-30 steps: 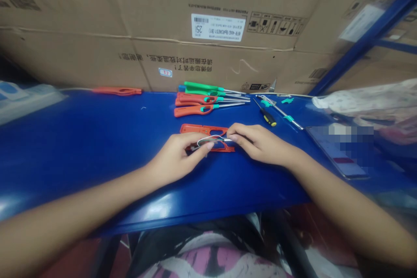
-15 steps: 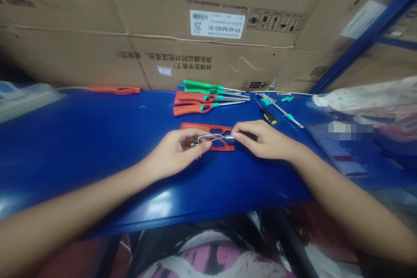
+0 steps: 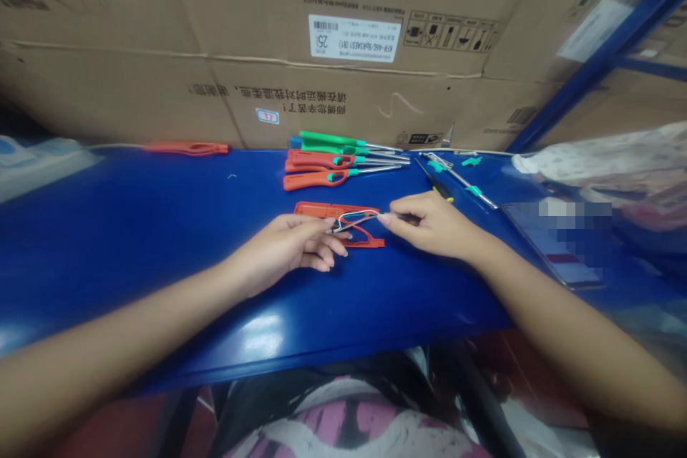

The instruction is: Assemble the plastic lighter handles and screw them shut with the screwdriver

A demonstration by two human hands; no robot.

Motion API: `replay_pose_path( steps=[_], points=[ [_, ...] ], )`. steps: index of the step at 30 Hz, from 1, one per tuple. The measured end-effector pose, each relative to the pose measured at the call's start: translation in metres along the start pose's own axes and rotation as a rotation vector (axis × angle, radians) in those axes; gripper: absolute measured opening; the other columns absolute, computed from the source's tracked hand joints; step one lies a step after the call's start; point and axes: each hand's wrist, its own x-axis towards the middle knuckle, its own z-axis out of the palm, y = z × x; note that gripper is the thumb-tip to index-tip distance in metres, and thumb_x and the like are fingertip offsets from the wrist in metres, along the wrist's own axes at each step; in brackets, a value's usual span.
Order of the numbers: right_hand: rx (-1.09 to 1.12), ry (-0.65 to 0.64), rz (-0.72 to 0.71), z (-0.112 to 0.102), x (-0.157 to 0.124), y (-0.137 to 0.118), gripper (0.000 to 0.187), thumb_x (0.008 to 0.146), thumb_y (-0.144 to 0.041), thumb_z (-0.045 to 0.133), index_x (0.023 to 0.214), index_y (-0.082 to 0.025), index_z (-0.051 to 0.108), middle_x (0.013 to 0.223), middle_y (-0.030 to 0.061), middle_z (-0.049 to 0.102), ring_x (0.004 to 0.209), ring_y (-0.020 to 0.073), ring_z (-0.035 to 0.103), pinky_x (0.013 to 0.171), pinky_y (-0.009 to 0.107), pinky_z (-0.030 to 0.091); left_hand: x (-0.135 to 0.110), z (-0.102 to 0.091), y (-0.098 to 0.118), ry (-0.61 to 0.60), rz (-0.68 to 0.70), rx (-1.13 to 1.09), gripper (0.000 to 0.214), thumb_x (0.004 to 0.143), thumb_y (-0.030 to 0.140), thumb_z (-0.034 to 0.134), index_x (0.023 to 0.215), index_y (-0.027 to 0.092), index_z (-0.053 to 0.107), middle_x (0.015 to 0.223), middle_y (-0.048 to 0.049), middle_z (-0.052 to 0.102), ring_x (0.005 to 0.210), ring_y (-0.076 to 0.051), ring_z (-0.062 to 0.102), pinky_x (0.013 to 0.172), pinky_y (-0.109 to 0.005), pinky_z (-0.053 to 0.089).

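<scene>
Both the left hand [image 3: 294,242] and right hand [image 3: 434,226] pinch the wires [image 3: 361,212], strung between them above the orange shells [image 3: 311,210]; tugging too hard could, I reckon, snap one loose.

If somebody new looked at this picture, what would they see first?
Probably the left hand and right hand in the middle, pinching thin wires over orange plastic pieces. Just beyond them lies a bunch of orange and green lighters on the blue table. Behind everything rises a huge cardboard box with upside-down writing.
</scene>
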Motion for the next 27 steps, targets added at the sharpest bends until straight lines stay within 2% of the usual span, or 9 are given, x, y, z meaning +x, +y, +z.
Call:
replay_pose_path(
  steps=[6, 10, 15, 18, 22, 25, 27],
  points=[
    [-0.044, -0.033, -0.019, -0.001, -0.001, -0.002, 0.045, 0.097, -0.039, 0.049, 0.059, -0.021, 0.033, 0.055, -0.0056, 0.032, 0.052, 0.0087, 0.032, 0.055, 0.027, 0.023, -0.002, -0.001, 0.001, -0.058, -0.137, 0.04, 0.019, 0.089, 0.028, 0.072, 0.086, 0.011, 0.08, 0.078, -0.007, 0.075, 0.054, -0.005, 0.058, 0.049, -0.012, 0.048],
    [-0.043, -0.082, -0.075, -0.003, -0.002, -0.003, 0.042, 0.096, -0.035, 0.051, 0.06, -0.02, 0.035, 0.057, -0.0053, 0.034, 0.053, 0.0084, 0.034, 0.057, 0.027, 0.024, 0.0, -0.005, 0.001, -0.056, -0.069, 0.125, 0.021, 0.084, 0.032, 0.077, 0.075, 0.012, 0.077, 0.068, -0.0039, 0.07, 0.054, -0.006, 0.056, 0.05, -0.013, 0.047],
    [-0.035, -0.126, -0.083, -0.004, -0.002, -0.003, 0.041, 0.094, -0.035, 0.053, 0.059, -0.02, 0.037, 0.059, -0.0045, 0.039, 0.054, 0.0081, 0.036, 0.057, 0.027, 0.024, 0.002, -0.011, 0.001, 0.071, 0.242, 0.378, 0.022, 0.084, 0.037, 0.077, 0.09, 0.017, 0.078, 0.078, -0.0029, 0.074, 0.06, -0.009, 0.061, 0.059, -0.02, 0.052],
    [-0.042, -0.15, -0.075, -0.004, -0.002, -0.004, 0.042, 0.094, -0.037, 0.054, 0.06, -0.02, 0.036, 0.059, -0.0045, 0.039, 0.054, 0.0081, 0.036, 0.057, 0.027, 0.024, -0.001, -0.012, 0.003, 0.141, 0.529, 0.639, 0.022, 0.088, 0.038, 0.073, 0.096, 0.018, 0.079, 0.09, -0.0042, 0.076, 0.073, -0.013, 0.066, 0.068, -0.024, 0.055],
    [-0.036, -0.203, -0.094, -0.004, -0.002, -0.006, 0.04, 0.092, -0.036, 0.054, 0.06, -0.019, 0.036, 0.059, -0.0044, 0.04, 0.054, 0.0081, 0.036, 0.057, 0.027, 0.024, -0.008, -0.01, 0.004, 0.178, 0.909, 0.975, 0.017, 0.095, 0.025, 0.065, 0.101, 0.017, 0.078, 0.098, -0.0056, 0.073, 0.087, -0.015, 0.068, 0.078, -0.024, 0.054],
    [-0.037, -0.215, -0.123, -0.004, -0.002, -0.008, 0.039, 0.093, -0.037, 0.053, 0.061, -0.019, 0.037, 0.059, -0.0041, 0.04, 0.055, 0.0084, 0.037, 0.058, 0.027, 0.025, -0.009, -0.012, 0.003, 0.146, 1.058, 1.113, 0.019, 0.097, 0.018, 0.061, 0.108, 0.015, 0.076, 0.1, -0.0065, 0.072, 0.088, -0.014, 0.068, 0.08, -0.024, 0.054],
    [-0.04, -0.213, -0.117, -0.004, -0.003, -0.008, 0.04, 0.093, -0.038, 0.052, 0.062, -0.02, 0.036, 0.059, -0.004, 0.04, 0.055, 0.0085, 0.037, 0.058, 0.027, 0.024, -0.006, -0.016, 0.002, 0.128, 1.083, 1.145, 0.02, 0.097, 0.017, 0.059, 0.109, 0.016, 0.075, 0.101, -0.0067, 0.071, 0.09, -0.014, 0.068, 0.082, -0.024, 0.054]
  ],
)
